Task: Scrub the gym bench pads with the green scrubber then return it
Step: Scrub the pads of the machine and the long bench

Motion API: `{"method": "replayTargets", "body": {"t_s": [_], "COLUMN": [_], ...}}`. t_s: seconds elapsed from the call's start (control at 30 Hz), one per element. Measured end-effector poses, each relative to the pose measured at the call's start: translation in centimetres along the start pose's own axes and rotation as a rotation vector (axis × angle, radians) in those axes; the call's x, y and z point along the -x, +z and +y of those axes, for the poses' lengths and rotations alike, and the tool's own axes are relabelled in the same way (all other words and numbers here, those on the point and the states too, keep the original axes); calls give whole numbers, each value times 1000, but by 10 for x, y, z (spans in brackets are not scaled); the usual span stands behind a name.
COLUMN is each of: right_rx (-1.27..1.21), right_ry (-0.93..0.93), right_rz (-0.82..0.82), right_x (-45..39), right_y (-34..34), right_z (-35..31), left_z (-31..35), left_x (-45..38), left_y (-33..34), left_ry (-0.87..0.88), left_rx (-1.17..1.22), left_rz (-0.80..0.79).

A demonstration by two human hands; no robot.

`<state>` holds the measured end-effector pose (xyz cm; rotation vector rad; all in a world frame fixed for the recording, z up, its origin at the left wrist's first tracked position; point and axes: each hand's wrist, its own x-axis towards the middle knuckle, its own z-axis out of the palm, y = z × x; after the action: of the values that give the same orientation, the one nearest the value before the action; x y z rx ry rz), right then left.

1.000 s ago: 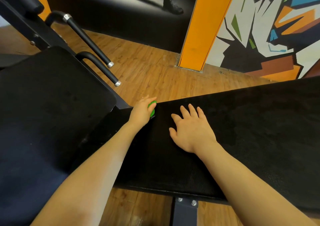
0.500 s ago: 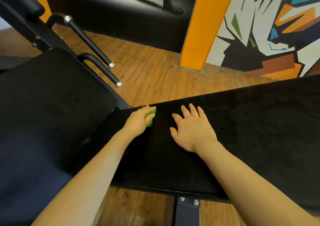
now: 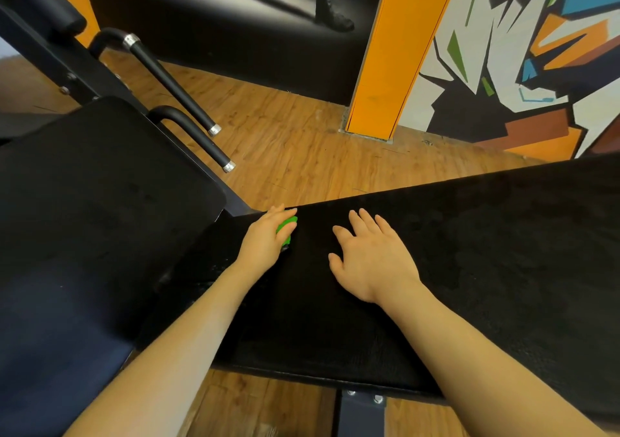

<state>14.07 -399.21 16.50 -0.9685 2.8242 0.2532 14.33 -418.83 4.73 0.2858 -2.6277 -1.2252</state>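
My left hand (image 3: 266, 237) grips the green scrubber (image 3: 286, 228) and holds it down on the long black bench pad (image 3: 486, 252), near the pad's far left corner. Most of the scrubber is hidden under my fingers. My right hand (image 3: 369, 259) lies flat on the same pad just to the right, fingers spread and straight. A second black pad (image 3: 94, 208), the seat, sits to the left, a little apart from the long one.
Two black handle bars with chrome tips (image 3: 214, 129) stick out beyond the seat pad. The bench's metal post (image 3: 360, 413) stands under the near edge. Wood floor (image 3: 302, 155), an orange pillar (image 3: 396, 51) and a painted wall (image 3: 523, 51) lie beyond.
My left hand slid the scrubber a little back toward me along the pad's left end, then edged out toward the far corner again. My right hand stayed flat in place.
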Motion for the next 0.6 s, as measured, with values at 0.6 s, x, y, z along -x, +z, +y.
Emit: {"method": "replayTargets", "body": {"t_s": [0.6], "right_rx": [-12], "right_ry": [-7], "right_rz": [6], "right_x": [-2], "right_y": [2], "right_z": [1], "left_z": [0], "left_x": [48], "left_y": [-17], "left_ry": [14], "left_rx": [59], "left_rz": [-125]}}
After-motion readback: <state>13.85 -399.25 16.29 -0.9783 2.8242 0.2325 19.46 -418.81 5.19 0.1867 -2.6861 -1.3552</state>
